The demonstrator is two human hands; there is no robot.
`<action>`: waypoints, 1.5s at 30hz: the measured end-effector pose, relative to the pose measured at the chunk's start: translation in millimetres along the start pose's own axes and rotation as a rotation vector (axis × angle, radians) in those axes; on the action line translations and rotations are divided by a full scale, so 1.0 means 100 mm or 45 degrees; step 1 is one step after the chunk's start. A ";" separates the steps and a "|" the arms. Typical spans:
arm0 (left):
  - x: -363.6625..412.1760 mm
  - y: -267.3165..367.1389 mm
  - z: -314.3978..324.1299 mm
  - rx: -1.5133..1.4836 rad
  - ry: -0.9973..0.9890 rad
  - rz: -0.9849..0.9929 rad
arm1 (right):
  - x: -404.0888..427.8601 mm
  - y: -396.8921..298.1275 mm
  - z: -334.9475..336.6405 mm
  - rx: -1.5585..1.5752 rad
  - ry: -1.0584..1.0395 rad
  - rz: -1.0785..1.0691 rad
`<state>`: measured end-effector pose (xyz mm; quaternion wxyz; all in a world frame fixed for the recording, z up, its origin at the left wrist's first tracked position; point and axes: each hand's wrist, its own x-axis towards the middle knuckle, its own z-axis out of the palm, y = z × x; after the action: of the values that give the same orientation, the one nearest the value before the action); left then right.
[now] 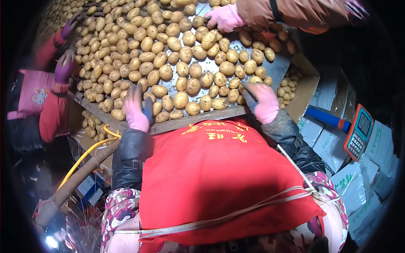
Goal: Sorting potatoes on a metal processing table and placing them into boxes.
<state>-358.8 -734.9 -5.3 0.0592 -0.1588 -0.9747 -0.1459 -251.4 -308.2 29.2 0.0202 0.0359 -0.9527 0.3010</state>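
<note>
Many potatoes lie spread over a sloping metal sorting table with a wooden front edge. My left hand, in a pink glove with dark fingers, rests among potatoes at the front edge, its thumb and fingers apart. At the right end of that edge, my right hand wears a matching glove. Its fingers curve beside the outermost potatoes, and I see nothing clearly gripped in it. The undersides of both hands are hidden.
A co-worker's gloved hand reaches over the far right. Another person's purple gloves are at left. Cardboard boxes of potatoes flank the table. A scale display, wrapped cartons, a yellow hose and a wooden pole stand close by.
</note>
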 end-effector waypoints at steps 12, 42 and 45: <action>-0.41 0.10 0.01 -0.024 -0.148 -0.025 | 0.68 -0.25 0.16 -0.011 -0.348 0.062; 1.05 0.45 -0.26 -0.060 -0.039 -0.135 | 1.08 -0.85 0.51 1.084 -0.622 0.547; 1.61 0.60 -0.13 0.132 -0.209 -0.044 | 1.07 -0.81 0.58 0.863 -0.564 0.345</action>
<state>-490.0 -637.3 49.5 -0.0154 -0.1501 -0.9851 -0.0827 -352.8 -414.3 34.5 -0.2377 -0.0214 -0.7774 0.5820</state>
